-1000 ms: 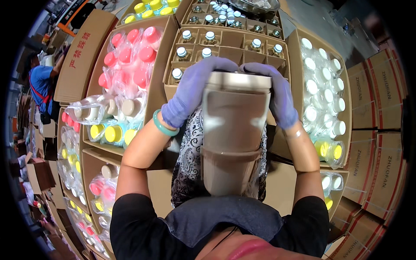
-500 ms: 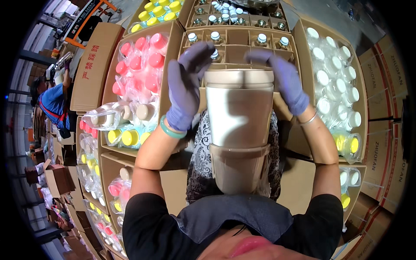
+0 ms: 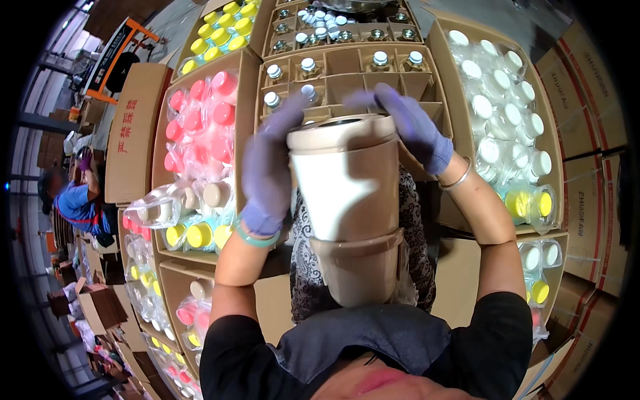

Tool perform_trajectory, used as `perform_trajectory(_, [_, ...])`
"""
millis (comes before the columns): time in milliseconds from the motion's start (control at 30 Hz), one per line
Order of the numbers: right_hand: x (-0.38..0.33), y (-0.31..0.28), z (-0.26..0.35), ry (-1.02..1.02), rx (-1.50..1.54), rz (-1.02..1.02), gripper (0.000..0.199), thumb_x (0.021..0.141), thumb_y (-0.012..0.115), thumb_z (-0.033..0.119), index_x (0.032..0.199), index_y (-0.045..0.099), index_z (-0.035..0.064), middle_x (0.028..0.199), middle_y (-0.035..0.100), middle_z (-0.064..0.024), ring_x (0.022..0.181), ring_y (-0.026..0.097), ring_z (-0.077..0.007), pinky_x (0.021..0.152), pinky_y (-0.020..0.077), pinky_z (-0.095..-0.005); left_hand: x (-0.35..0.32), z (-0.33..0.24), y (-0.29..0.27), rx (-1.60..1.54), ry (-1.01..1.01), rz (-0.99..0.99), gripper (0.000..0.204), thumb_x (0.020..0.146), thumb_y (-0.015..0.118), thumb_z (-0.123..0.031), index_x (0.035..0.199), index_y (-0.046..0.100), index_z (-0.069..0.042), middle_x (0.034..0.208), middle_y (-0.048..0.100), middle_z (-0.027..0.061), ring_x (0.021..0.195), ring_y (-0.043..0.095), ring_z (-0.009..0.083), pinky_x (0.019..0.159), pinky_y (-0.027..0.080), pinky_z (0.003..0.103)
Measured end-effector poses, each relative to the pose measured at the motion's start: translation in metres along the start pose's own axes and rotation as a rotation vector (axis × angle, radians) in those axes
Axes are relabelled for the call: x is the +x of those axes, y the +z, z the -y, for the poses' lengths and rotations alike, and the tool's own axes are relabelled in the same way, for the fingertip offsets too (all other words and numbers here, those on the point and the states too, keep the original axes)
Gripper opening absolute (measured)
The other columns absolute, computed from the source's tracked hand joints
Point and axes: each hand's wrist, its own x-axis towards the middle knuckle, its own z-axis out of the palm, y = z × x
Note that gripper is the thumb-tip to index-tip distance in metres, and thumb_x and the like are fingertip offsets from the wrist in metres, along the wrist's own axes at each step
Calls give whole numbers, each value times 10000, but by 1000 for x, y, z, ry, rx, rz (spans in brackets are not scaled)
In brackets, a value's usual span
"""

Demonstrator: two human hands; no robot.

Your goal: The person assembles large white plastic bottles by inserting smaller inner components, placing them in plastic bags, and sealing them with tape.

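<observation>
Upright between my knees is a tall beige container [image 3: 347, 193], tilted a little to the left. Its wide rim shows a narrow dark opening at the top, and a wider beige band circles its lower part. My left hand [image 3: 267, 167], in a purple glove and smeared by motion, is along the container's upper left side with fingers stretched out. Close to the right of the rim is my right hand [image 3: 417, 130], also gloved, its fingers reaching over the far side and blurred at the tips. Whether either hand touches the container, I cannot tell.
Ahead stands a divided carton [image 3: 360, 60] of glass bottles with pale caps. Pink-capped bottles [image 3: 200, 120] fill a carton on the left, white-capped bottles [image 3: 500, 107] one on the right. Stacked cartons [image 3: 587, 207] rise far right. A person in blue [image 3: 80, 203] is far left.
Raised apart before, both hands have come in closer to the container's rim. The container has tipped left, and the dark opening at its top now shows. My view has shifted slightly.
</observation>
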Motion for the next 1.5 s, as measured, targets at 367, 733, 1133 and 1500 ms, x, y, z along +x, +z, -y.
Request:
perform_trajectory(367, [7,-8,48,-171,500,120,684,1040,331,507,1292,588,-75,1313,619,-216,1291,545,-332,1119,392,-410,2,28,-29,-354,-424,23,638,1090,229,-423,1366,536,64,1392,573,188,1281,547,249,1125,388,359])
perform_trajectory(733, [10,-7,54,-108,610,-55,648,1024,426,501,1234,617,-82,1248,658,-205,1203,615,-341,1051,455,-444,9,9,-14,-371,-201,-78,475,1090,317,-243,1286,563,113,1355,578,246,1285,547,290,1131,387,398])
perform_trajectory(1133, [8,-4,46,-72,439,55,403,1043,436,249,1275,614,-28,1225,680,-199,1132,665,-283,1006,482,-351,11,29,-19,-172,-348,65,460,1036,439,-262,1366,553,37,1368,602,159,1242,585,245,1072,450,356])
perform_trajectory(1500, [19,-22,77,-86,284,143,602,974,514,474,1315,586,-17,1262,659,-188,1188,637,-284,1020,488,-366,8,50,-17,-174,-314,128,532,1059,315,-336,1372,517,43,1354,587,165,1218,582,248,1082,449,369])
